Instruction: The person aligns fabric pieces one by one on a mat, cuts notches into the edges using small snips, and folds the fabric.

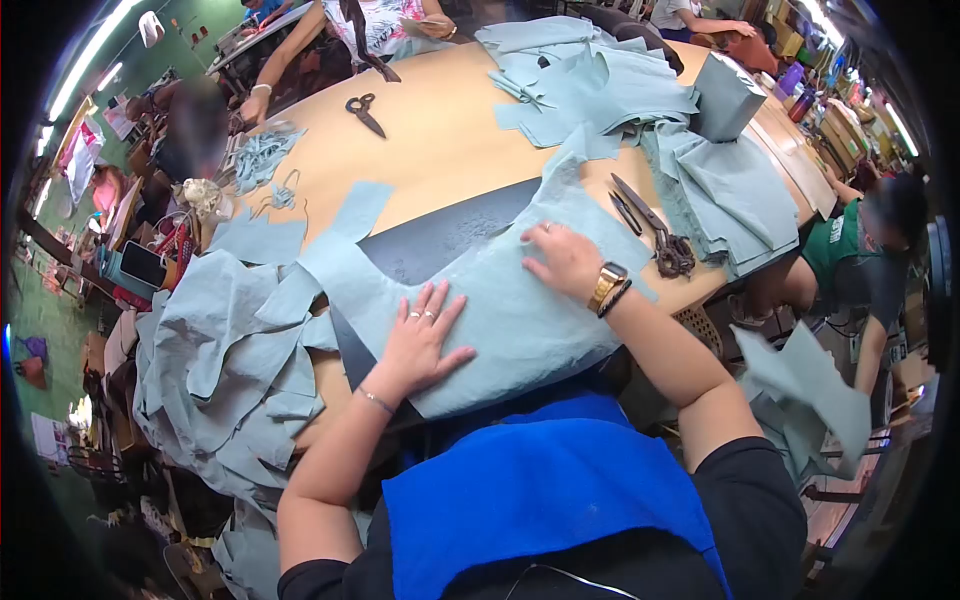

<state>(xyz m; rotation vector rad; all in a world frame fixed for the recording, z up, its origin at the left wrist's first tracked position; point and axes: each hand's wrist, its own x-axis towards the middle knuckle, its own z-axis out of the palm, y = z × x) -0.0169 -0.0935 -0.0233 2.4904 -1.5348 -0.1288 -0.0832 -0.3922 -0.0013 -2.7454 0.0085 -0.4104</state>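
A large pale blue-green cloth piece point(500, 325) lies over a dark board point(440, 235) at the table's near edge. My left hand point(425, 335) rests flat on the cloth's left part, its fingers spread and nothing held. On the upper right part of the cloth is my right hand point(562, 260), with a gold watch at the wrist; its fingers are bent and apart. Whether its fingertips touch the cloth is hard to tell. Large dark scissors point(655, 225) and a smaller slim tool point(626, 212) lie just right of the cloth.
Crumpled cloth point(215, 350) hangs over the left edge. Cloth stacks point(720, 190) and a grey-blue block point(727, 97) stand at right. Other scissors point(366, 115) lie farther back on the table point(430, 130). People work across the table and at right, one near hanging cloth point(810, 390).
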